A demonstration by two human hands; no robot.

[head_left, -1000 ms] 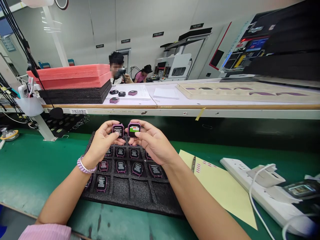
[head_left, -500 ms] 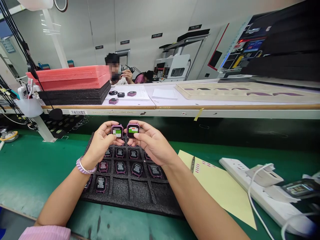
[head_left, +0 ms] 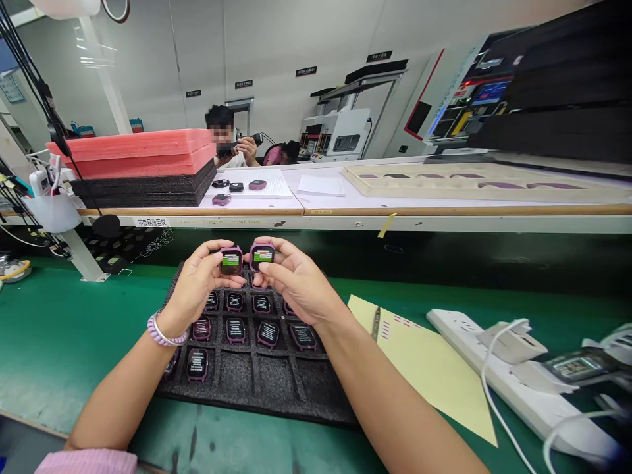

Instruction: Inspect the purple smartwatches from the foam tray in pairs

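My left hand (head_left: 197, 286) holds a small purple smartwatch body (head_left: 231, 261) whose screen glows green and white. My right hand (head_left: 296, 283) grips a second purple watch body (head_left: 262, 255) with a lit screen showing green and red bars. Both are held side by side, a little above the far end of a black foam tray (head_left: 261, 388). Several more purple watch bodies (head_left: 236, 329) lie in the tray's pockets with dark text screens. The tray's nearest row of pockets holds nothing.
A yellow sheet (head_left: 424, 362) with a pen lies right of the tray on the green mat. A white power strip (head_left: 498, 382) with cables sits at the right. Pink and black foam slabs (head_left: 138, 164) and loose watches (head_left: 221, 199) are on the raised shelf. Two people work beyond.
The left watch's screen went from dark text to a green and white display. Both hands stay almost still; the view drifted slightly.
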